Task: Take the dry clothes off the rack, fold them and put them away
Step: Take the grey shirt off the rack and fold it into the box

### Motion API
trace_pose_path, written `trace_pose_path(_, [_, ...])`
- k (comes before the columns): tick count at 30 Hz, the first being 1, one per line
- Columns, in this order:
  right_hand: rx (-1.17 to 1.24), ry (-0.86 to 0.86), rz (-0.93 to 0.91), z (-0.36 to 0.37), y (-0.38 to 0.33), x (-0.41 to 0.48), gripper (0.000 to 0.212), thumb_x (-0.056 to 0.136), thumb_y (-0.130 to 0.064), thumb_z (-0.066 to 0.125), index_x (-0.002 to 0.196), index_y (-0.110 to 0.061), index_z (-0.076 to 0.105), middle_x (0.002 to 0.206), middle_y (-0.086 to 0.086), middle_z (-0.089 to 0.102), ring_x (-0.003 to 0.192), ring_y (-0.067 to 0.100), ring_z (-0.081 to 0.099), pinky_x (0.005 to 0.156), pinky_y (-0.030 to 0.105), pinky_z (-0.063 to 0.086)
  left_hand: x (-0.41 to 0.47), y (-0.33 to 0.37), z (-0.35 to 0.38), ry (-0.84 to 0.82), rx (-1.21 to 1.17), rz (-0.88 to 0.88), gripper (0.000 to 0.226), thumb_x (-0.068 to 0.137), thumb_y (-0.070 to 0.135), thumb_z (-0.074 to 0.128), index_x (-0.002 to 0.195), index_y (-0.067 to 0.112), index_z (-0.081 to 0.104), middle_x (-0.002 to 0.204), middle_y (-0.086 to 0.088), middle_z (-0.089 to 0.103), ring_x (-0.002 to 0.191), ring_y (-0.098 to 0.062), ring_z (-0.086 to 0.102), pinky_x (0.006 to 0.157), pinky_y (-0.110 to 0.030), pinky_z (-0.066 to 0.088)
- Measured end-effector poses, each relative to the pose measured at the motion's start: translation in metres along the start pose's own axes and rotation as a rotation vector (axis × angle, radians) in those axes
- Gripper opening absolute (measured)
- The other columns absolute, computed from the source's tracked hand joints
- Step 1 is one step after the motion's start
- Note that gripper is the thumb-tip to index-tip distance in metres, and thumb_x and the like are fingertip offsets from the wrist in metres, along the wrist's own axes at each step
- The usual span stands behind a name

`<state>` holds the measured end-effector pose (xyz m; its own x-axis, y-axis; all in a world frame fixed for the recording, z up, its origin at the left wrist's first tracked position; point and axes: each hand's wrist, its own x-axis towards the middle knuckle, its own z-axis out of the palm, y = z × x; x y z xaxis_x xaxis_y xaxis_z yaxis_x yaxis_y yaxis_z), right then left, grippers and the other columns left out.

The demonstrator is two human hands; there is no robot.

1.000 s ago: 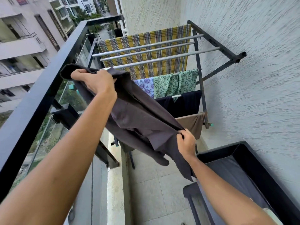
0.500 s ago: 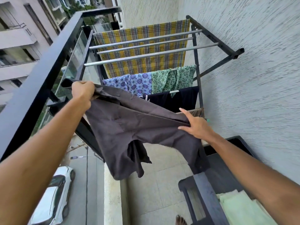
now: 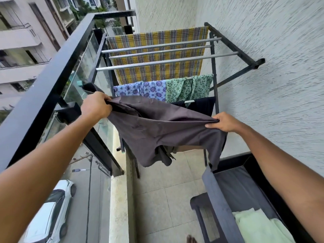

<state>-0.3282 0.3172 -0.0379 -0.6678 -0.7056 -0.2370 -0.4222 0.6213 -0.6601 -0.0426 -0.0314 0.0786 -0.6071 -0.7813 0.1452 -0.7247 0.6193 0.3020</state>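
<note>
I hold a dark grey garment (image 3: pixel 157 130) stretched out in the air in front of the drying rack (image 3: pixel 233 50). My left hand (image 3: pixel 95 106) grips its left edge near the railing. My right hand (image 3: pixel 223 121) pinches its right edge. The cloth's lower part hangs loose between them. On the rack behind hang a yellow plaid cloth (image 3: pixel 157 55), a blue floral piece (image 3: pixel 140 88), a green leafy piece (image 3: pixel 189 86) and a dark navy piece (image 3: pixel 203 106).
A black balcony railing (image 3: pixel 52 81) with glass runs along the left. A rough white wall (image 3: pixel 280 85) stands on the right. A black bin (image 3: pixel 219 207) at the lower right holds folded pale green cloth (image 3: pixel 254 227). A tiled floor (image 3: pixel 166 199) lies below.
My left hand has come down from high up to about level with the right. My right hand rose, opened flat on the cloth, and now pinches its edge. The garment is spread wider.
</note>
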Motion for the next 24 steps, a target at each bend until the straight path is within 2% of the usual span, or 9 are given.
trace_pose_path(3, [-0.008, 0.004, 0.061, -0.010, 0.012, -0.001, 0.016, 0.089, -0.037, 0.075, 0.092, -0.023, 0.079, 0.085, 0.009, 0.077, 0.081, 0.029, 0.072, 0.068, 0.033, 0.049, 0.003, 0.003, -0.009, -0.172, 0.302, -0.051, 0.030, 0.082, 0.028, 0.064, 0.109, 0.016, 0.067, 0.095, -0.013, 0.064, 0.091, -0.037, 0.060, 0.071, -0.038, 0.046])
trace_pose_path(5, [-0.028, 0.018, 0.089, -0.013, 0.019, -0.001, 0.021, 0.092, -0.039, 0.071, 0.092, -0.019, 0.079, 0.080, 0.007, 0.076, 0.079, 0.031, 0.071, 0.067, 0.033, 0.047, 0.006, 0.007, -0.013, -0.212, 0.456, -0.045, 0.034, 0.083, 0.033, 0.062, 0.111, 0.013, 0.062, 0.114, -0.017, 0.058, 0.112, -0.037, 0.049, 0.083, -0.045, 0.045])
trace_pose_path(9, [-0.122, 0.102, 0.072, -0.014, 0.020, -0.007, 0.019, 0.100, -0.041, 0.058, 0.090, -0.030, 0.070, 0.076, -0.008, 0.068, 0.075, 0.017, 0.063, 0.064, 0.031, 0.041, 0.015, 0.019, -0.021, -0.156, 0.597, 0.161, 0.038, 0.082, 0.031, 0.058, 0.116, 0.014, 0.062, 0.152, -0.012, 0.034, 0.147, -0.031, 0.011, 0.112, -0.060, 0.020])
trace_pose_path(11, [-0.122, 0.100, 0.083, -0.013, 0.027, -0.009, 0.019, 0.101, -0.037, 0.057, 0.089, -0.028, 0.070, 0.078, -0.008, 0.067, 0.077, 0.015, 0.062, 0.062, 0.029, 0.041, 0.020, 0.026, -0.026, -0.247, 0.577, 0.295, 0.040, 0.086, 0.032, 0.057, 0.120, 0.013, 0.065, 0.159, -0.007, 0.030, 0.151, -0.027, 0.011, 0.116, -0.060, 0.010])
trace_pose_path(13, [-0.131, 0.100, 0.102, -0.013, 0.039, -0.014, 0.024, 0.101, -0.032, 0.058, 0.080, -0.025, 0.069, 0.077, -0.004, 0.067, 0.076, 0.019, 0.062, 0.061, 0.029, 0.040, 0.019, 0.031, -0.032, -0.388, 0.393, 0.370, 0.027, 0.095, 0.030, 0.056, 0.113, 0.012, 0.065, 0.138, -0.014, 0.055, 0.129, -0.031, 0.046, 0.111, -0.053, 0.028])
trace_pose_path(14, [-0.137, 0.095, 0.106, -0.013, 0.046, -0.016, 0.026, 0.100, -0.028, 0.059, 0.076, -0.026, 0.067, 0.075, -0.003, 0.066, 0.077, 0.021, 0.062, 0.060, 0.029, 0.039, 0.016, 0.032, -0.033, -0.446, 0.279, 0.385, 0.020, 0.097, 0.028, 0.056, 0.105, 0.011, 0.064, 0.120, -0.016, 0.063, 0.110, -0.032, 0.055, 0.098, -0.045, 0.040])
trace_pose_path(17, [-0.153, 0.093, 0.111, -0.011, 0.063, -0.022, 0.028, 0.100, -0.020, 0.058, 0.074, -0.029, 0.064, 0.078, 0.000, 0.067, 0.084, 0.028, 0.064, 0.066, 0.031, 0.042, 0.007, 0.028, -0.032, -0.486, 0.098, 0.442, 0.011, 0.099, 0.021, 0.056, 0.091, 0.014, 0.058, 0.089, -0.004, 0.061, 0.086, -0.027, 0.055, 0.073, -0.031, 0.036])
trace_pose_path(21, [-0.297, 0.297, 0.213, -0.007, 0.069, -0.024, 0.018, 0.100, -0.027, 0.052, 0.096, -0.034, 0.068, 0.102, 0.000, 0.065, 0.104, 0.032, 0.061, 0.090, 0.048, 0.047, 0.002, 0.026, -0.024, -0.457, -0.014, 0.505, 0.012, 0.097, 0.017, 0.060, 0.091, 0.007, 0.063, 0.084, -0.003, 0.064, 0.084, -0.027, 0.062, 0.066, -0.030, 0.038])
trace_pose_path(24, [-0.379, 0.515, 0.263, -0.005, 0.062, -0.023, 0.027, 0.099, -0.024, 0.047, 0.118, -0.024, 0.067, 0.119, 0.012, 0.057, 0.111, 0.038, 0.053, 0.088, 0.052, 0.046, -0.002, 0.037, -0.029, -0.459, -0.062, 0.538, 0.021, 0.091, 0.030, 0.069, 0.082, 0.011, 0.065, 0.077, -0.002, 0.066, 0.075, -0.021, 0.063, 0.063, -0.031, 0.042])
